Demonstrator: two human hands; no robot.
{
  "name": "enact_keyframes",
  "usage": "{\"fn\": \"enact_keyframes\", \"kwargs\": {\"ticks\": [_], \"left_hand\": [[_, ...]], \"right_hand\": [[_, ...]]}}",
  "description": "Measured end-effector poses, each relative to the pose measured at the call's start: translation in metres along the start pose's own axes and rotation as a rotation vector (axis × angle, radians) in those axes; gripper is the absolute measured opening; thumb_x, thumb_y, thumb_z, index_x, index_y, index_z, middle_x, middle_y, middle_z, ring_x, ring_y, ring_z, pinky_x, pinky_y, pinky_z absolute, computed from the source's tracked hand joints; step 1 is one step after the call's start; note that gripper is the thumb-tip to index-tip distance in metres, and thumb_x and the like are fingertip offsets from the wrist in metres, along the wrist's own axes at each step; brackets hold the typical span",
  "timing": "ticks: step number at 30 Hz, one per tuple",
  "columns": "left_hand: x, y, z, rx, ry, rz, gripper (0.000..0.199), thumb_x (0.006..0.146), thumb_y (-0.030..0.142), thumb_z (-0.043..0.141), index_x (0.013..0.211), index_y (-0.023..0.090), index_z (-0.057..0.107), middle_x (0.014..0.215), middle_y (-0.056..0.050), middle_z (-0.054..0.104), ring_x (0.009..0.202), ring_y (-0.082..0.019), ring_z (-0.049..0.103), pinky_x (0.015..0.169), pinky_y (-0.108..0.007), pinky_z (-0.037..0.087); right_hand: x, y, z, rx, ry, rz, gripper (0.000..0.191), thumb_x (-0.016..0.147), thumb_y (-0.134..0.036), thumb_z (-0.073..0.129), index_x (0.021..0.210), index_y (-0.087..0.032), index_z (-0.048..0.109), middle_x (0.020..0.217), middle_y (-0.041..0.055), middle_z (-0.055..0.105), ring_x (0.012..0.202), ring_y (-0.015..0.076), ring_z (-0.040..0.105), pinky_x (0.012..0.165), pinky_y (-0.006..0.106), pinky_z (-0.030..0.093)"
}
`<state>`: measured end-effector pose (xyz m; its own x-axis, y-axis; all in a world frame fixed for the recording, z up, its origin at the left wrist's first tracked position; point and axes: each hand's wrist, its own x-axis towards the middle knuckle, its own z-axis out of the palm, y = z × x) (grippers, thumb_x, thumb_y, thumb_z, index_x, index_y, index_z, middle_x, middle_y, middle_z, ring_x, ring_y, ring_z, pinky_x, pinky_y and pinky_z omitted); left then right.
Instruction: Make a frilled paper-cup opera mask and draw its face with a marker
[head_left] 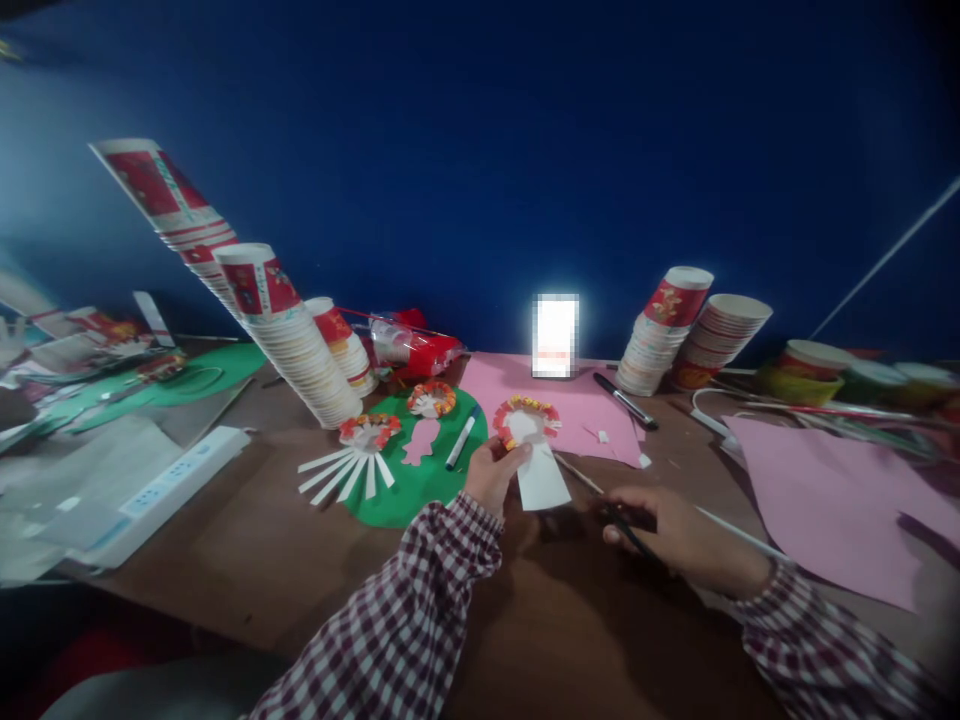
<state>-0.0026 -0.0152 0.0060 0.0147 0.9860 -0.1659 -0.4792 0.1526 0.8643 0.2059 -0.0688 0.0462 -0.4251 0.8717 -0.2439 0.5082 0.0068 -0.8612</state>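
Note:
My left hand (496, 472) pinches a cut-open paper cup (545, 480) between thumb and fingers. Its round base is ringed by curled red and yellow strips, and a broad white flap hangs towards me. To the right, my right hand (667, 530) is closed around a thin tool (630, 530) with a dark handle. The tool's narrow, lighter end points at the flap; its exact kind is blurred. Left of my left hand, a green paper sheet (382, 505) bears a similar cut cup with fanned white strips (352, 470), a smaller curled ring (433, 400), a pink paper candy shape (421, 441) and a marker (463, 437).
Tall stacks of paper cups stand at left (289, 345) and right (656, 340). A pixelated bright screen (555, 335) is behind a pink sheet (487, 385). A black pen (626, 402), a power strip (169, 495) and another pink sheet (817, 510) lie around.

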Motion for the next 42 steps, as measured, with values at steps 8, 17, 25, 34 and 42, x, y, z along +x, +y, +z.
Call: {"fn": "enact_keyframes", "kwargs": {"ticks": [8,17,25,34,42], "left_hand": [[-0.002,-0.006,0.001,0.066,-0.072,-0.044,0.038,0.054,0.030,0.076,0.082,0.007,0.064,0.074,-0.007,0.065,0.063,-0.013,0.058,0.063,-0.026,0.045],[-0.003,0.000,0.001,0.141,-0.146,-0.104,0.038,0.055,0.032,0.074,0.082,0.008,0.064,0.071,-0.006,0.065,0.060,-0.013,0.057,0.060,-0.026,0.042],[0.000,0.008,-0.001,0.249,-0.337,-0.143,0.040,0.053,0.031,0.076,0.085,0.010,0.065,0.075,-0.005,0.064,0.062,-0.011,0.055,0.062,-0.023,0.041],[-0.002,0.004,-0.002,0.186,-0.338,-0.220,0.039,0.053,0.028,0.077,0.084,0.010,0.063,0.076,-0.006,0.065,0.066,-0.013,0.058,0.066,-0.025,0.043],[-0.013,0.004,0.003,0.141,-0.544,-0.215,0.049,0.055,0.028,0.075,0.099,0.013,0.061,0.092,-0.009,0.065,0.078,-0.018,0.059,0.071,-0.027,0.044]], "right_hand": [[0.002,0.011,0.005,0.150,-0.075,0.009,0.044,0.075,-0.044,0.057,0.110,-0.017,0.056,0.072,0.0011,0.059,0.061,0.0118,0.051,0.055,0.021,0.040],[-0.001,0.016,-0.002,0.223,-0.103,0.050,0.052,0.071,-0.044,0.062,0.112,-0.014,0.055,0.070,0.0021,0.058,0.058,0.0106,0.051,0.050,0.020,0.039],[-0.006,0.016,-0.015,0.351,-0.232,0.138,0.052,0.069,-0.051,0.061,0.103,-0.011,0.055,0.064,0.0030,0.059,0.054,0.0109,0.055,0.047,0.020,0.040],[-0.007,0.033,-0.028,0.369,-0.394,0.102,0.057,0.068,-0.053,0.061,0.103,-0.008,0.055,0.064,0.0039,0.060,0.051,0.0092,0.055,0.047,0.019,0.041],[-0.006,0.027,-0.025,0.327,-0.338,0.140,0.055,0.068,-0.053,0.062,0.102,-0.010,0.057,0.062,0.0028,0.060,0.050,0.0085,0.055,0.042,0.015,0.037]]}}
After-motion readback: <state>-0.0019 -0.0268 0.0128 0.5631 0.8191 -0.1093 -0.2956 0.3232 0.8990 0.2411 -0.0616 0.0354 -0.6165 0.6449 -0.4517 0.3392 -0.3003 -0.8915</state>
